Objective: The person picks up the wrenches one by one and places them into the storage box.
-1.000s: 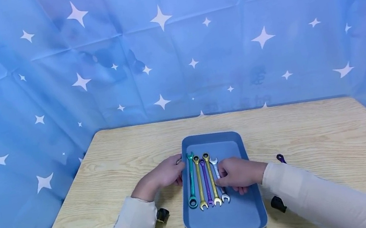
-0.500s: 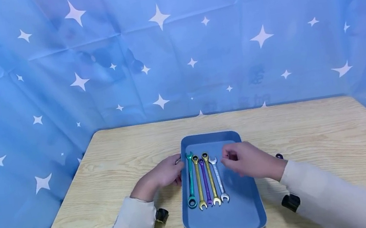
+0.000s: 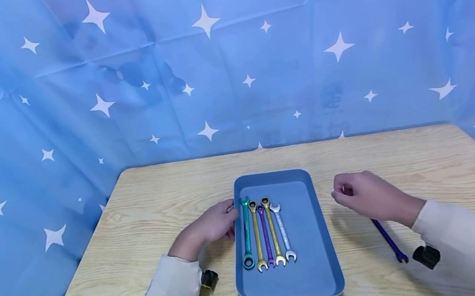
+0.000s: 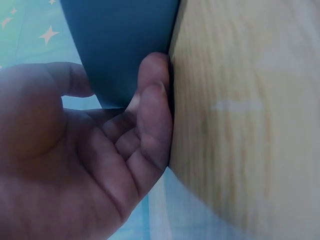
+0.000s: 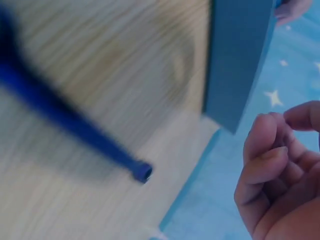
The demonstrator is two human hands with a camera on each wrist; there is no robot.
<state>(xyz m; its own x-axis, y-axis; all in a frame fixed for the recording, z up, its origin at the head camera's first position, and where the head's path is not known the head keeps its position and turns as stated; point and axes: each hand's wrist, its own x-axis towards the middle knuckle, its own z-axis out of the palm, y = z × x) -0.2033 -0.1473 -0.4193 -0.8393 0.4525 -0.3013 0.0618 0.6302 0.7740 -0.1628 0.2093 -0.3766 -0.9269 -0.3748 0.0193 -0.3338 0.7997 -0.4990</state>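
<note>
A blue-grey tray [image 3: 317, 271] holds a row of wrenches side by side. From the left come a green wrench [image 3: 247, 233], a gold wrench [image 3: 257, 236], a purple wrench [image 3: 266, 237], another gold wrench [image 3: 273, 233] and a silver wrench [image 3: 284, 234]. My left hand [image 3: 212, 224] grips the tray's left wall, thumb at the rim and fingers curled low against the side. Over the table, right of the tray, my right hand [image 3: 375, 198] has loosely curled fingers and holds nothing. Partly beneath it lies a dark purple wrench [image 3: 391, 242], bluish in the right wrist view.
The wooden table [image 3: 169, 191] carries the tray near its middle. Behind and to the left hangs a blue curtain [image 3: 228, 92] with white stars. Black wrist cameras [image 3: 210, 279] sit below both sleeves.
My right hand has let go of the silver wrench, lifted off the tray and moved right, over the purple wrench on the table. The left hand has stayed at the tray's side.
</note>
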